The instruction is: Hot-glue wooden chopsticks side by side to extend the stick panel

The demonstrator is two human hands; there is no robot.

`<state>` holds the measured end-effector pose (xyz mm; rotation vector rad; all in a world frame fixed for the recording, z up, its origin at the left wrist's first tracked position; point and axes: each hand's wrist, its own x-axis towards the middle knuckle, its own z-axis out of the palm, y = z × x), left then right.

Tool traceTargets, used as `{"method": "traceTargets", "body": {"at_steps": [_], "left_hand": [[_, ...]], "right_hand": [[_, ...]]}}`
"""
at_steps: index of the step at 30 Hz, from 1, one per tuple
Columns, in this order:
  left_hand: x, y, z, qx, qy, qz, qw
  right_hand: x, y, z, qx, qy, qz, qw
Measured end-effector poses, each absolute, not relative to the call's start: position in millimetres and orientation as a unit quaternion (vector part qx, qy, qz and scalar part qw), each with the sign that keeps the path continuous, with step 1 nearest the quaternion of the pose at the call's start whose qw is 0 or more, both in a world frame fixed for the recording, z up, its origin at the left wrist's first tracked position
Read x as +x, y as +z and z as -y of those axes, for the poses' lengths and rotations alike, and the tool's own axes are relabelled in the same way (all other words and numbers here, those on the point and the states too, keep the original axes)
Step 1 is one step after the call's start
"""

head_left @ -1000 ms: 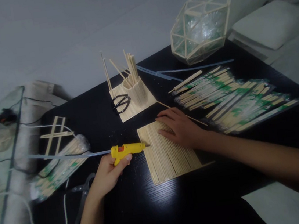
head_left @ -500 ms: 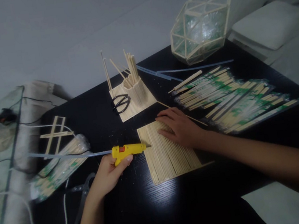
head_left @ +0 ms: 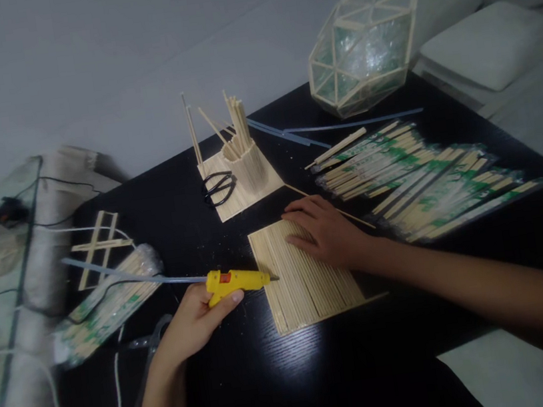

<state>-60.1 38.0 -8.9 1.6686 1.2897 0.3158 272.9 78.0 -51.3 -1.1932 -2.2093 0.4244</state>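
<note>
big black table (head_left: 173, 224), stick panel (head_left: 293, 288) lying flat on it. right hand (head_left: 326, 231) is just open, resting on the panel's far right part. left hand (head_left: 194, 322) is wrapped round a yellow glue gun (head_left: 235, 281), nozzle (head_left: 274, 278) over the panel's left side.
</note>
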Motion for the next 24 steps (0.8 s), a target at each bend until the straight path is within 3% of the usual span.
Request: {"method": "traceTargets", "body": {"at_steps": [24], "left_hand": [[-65.7, -4.7, -38.3, 0.702, 0.095, -0.476, 0.521]], "right_hand": [[273.4, -49.0, -78.7, -0.452, 0.176, 0.826, 0.288]]}}
